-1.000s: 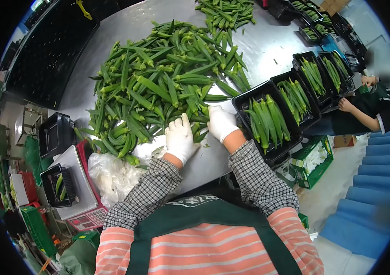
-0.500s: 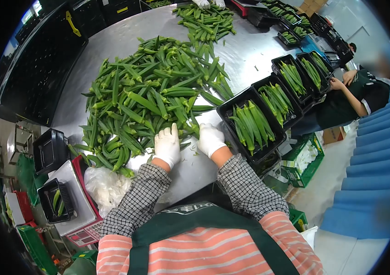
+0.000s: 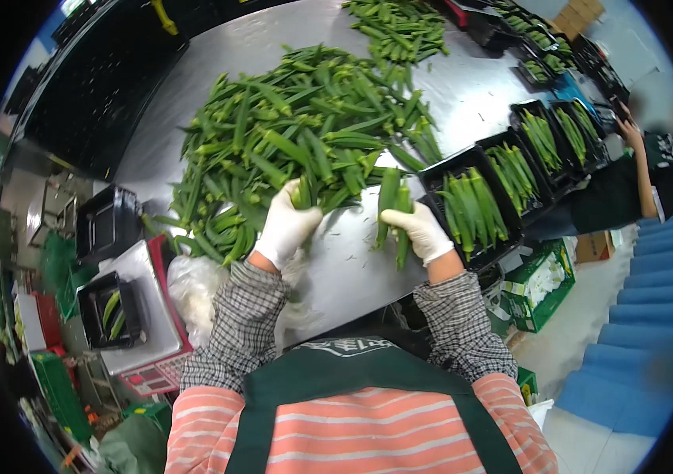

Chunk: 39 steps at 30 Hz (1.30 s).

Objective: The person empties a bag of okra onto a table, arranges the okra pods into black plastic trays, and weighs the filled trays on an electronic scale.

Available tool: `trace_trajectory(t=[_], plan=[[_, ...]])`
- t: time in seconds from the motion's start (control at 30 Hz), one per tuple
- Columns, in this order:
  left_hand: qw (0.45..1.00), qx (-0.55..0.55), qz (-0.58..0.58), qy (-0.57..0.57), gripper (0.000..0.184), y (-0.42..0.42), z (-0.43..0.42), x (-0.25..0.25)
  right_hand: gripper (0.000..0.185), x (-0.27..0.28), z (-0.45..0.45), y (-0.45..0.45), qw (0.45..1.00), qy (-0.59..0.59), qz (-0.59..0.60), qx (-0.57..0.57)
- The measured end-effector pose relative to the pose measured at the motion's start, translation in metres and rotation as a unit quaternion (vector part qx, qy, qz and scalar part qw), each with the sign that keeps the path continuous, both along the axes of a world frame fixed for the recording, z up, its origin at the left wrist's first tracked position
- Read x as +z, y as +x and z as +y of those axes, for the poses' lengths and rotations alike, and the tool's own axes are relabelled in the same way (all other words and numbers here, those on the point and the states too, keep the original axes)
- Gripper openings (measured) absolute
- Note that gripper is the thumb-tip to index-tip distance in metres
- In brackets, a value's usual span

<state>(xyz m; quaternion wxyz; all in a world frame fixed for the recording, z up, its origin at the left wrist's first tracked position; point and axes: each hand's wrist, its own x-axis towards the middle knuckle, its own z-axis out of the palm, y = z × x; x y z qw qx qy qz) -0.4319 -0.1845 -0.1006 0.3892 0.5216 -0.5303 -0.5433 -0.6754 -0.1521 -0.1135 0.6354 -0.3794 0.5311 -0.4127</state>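
Note:
A large heap of green okra [image 3: 305, 118] lies on the metal table [image 3: 352, 268]. My left hand [image 3: 289, 223], in a white glove, is closed on okra at the heap's near edge. My right hand [image 3: 422, 231], also gloved, grips a few okra pods [image 3: 393, 209] between thumb and fingers, held upright over the table. Just right of it stands a black tray [image 3: 512, 245] with okra laid side by side. More filled black trays [image 3: 548, 204] run in a row behind it.
At the left, a scale [image 3: 145, 276] carries a black tray [image 3: 135, 336] with a few pods. An empty black tray [image 3: 107, 225] stands behind it. A plastic bag [image 3: 194, 296] lies beside the scale. Another person [image 3: 643, 174] stands at the right, past the trays.
My hands have moved apart. The right hand has lifted pods from the heap's edge, and the left has closed on okra. The other person has raised an arm.

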Motion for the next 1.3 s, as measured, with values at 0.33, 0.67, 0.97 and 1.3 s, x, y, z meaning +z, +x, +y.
trace_trajectory(t=[0.33, 0.67, 0.97, 1.3], plan=[[0.716, 0.040, 0.669, 0.197, 0.042, 0.028, 0.003, -0.013, 0.042, 0.025, -0.010, 0.067, 0.945, 0.042, -0.295, 0.132], [0.701, -0.002, 0.700, 0.135, 0.061, 0.051, 0.027, -0.004, 0.052, 0.018, -0.010, 0.093, 0.932, 0.018, -0.306, 0.193], [0.687, -0.070, 0.713, 0.126, 0.062, 0.045, 0.025, -0.015, 0.057, 0.028, 0.005, 0.069, 0.933, -0.015, -0.310, 0.180], [0.775, -0.224, 0.533, 0.257, 0.044, -0.098, 0.063, 0.022, 0.072, 0.092, 0.090, -0.048, 0.936, -0.177, -0.304, -0.017]])
